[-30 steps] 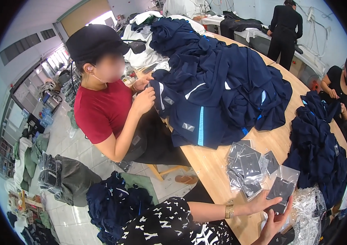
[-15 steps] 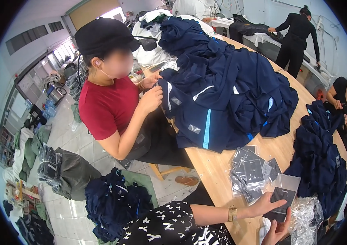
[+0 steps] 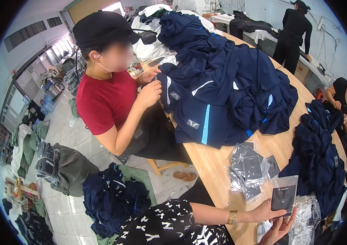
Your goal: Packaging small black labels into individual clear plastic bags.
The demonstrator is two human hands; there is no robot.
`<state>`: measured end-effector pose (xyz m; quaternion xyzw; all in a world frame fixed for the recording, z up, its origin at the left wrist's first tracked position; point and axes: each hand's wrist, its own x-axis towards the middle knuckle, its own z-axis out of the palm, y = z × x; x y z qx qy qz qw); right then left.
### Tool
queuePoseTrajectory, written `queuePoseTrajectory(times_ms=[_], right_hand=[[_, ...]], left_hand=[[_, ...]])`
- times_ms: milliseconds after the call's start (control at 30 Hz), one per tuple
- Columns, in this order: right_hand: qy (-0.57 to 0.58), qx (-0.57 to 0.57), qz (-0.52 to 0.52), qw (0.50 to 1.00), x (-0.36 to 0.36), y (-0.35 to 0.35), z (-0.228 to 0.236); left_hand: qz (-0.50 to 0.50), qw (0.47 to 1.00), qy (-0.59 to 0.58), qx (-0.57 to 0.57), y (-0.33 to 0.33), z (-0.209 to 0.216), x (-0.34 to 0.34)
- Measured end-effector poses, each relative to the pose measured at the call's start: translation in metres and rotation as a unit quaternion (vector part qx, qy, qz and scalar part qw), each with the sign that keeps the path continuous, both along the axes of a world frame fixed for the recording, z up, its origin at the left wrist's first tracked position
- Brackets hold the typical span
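My left hand (image 3: 266,211), with a gold watch on the wrist, is closed on a clear plastic sleeve with a dark card inside (image 3: 283,197). The thumb presses the sleeve's lower front. Below it, my right hand (image 3: 279,231) grips the bottom edge, one finger stretched up along the right side. The sleeve is tilted nearly upright above the table edge, its clear upper strip free of the card. A loose pile of similar dark cards in clear sleeves (image 3: 248,168) lies just beyond my hands.
A large heap of navy garments (image 3: 226,85) covers the wooden table (image 3: 210,171). More navy garments (image 3: 318,155) and crumpled clear plastic (image 3: 304,220) lie at right. A co-worker in a red shirt (image 3: 108,100) handles a garment opposite. A garment pile (image 3: 112,200) rests on the floor.
The sleeve has turned more upright, showing more of its front. My left thumb has slid down toward its lower edge. My right hand has shifted slightly, its fingers now lower on the sleeve.
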<state>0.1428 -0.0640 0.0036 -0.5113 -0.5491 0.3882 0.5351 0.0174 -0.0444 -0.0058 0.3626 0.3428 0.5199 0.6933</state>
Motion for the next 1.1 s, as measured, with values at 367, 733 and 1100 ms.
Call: queuePoseTrajectory(times_ms=[367, 733, 1100], right_hand=[[0.141, 0.034, 0.006, 0.989, 0.004, 0.000, 0.008], [0.236, -0.026, 0.056, 0.970, 0.004, -0.007, 0.008], [0.141, -0.041, 0.056, 0.988, -0.003, -0.008, 0.017]], left_hand=[[0.044, 0.993, 0.091, 0.059, 0.000, 0.034, -0.018], [0.084, 0.993, 0.017, 0.079, 0.002, 0.010, -0.004], [0.035, 0.996, -0.078, 0.008, 0.007, 0.002, -0.006]])
